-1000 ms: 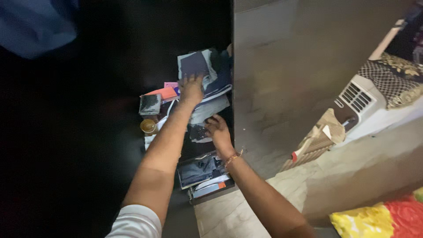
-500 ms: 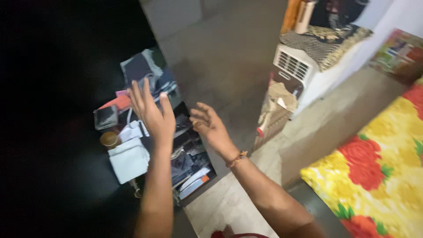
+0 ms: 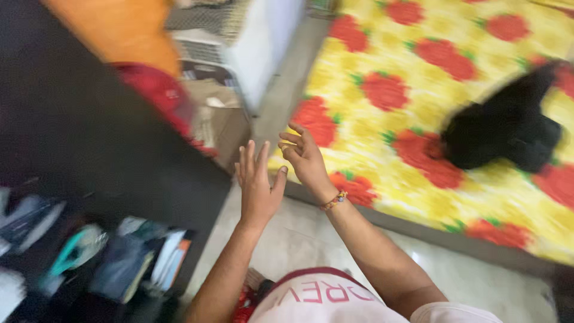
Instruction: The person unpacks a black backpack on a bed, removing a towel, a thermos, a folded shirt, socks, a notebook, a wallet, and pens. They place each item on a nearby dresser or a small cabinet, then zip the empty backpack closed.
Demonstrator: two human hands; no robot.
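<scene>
Left hand: the left hand point(image 3: 258, 185) is raised in front of the chest, fingers straight and slightly fanned, palm turned to the right; it holds nothing.
Right hand: the right hand point(image 3: 304, 157) hangs just beside the left one, fingers loosely curled and apart, empty too; a beaded orange-and-yellow bracelet point(image 3: 334, 200) sits at its wrist.
Nearest thing: the yellow bedspread with large red flowers point(image 3: 418, 107) lies just past both hands, spread flat over a bed; neither hand touches it.
Bedspread lie: its near edge runs slantwise from upper left to lower right, and its long axis seems to follow that line, though the far end is out of view.
Dark bundle: a black, soft-looking heap of cloth point(image 3: 505, 128) rests on the bedspread, well apart from the hands; blur hides its exact shape.
Progress: judging by the empty hands in mid-air, nothing is gripped now, and the bedspread and the black heap lie untouched.
Shelf: low at the left, a dark open cupboard shelf point(image 3: 107, 263) holds a jumble of folded papers and small packets, blurred.
Floor: pale grey tiles point(image 3: 299, 239) run between the cupboard and the bed.
</scene>
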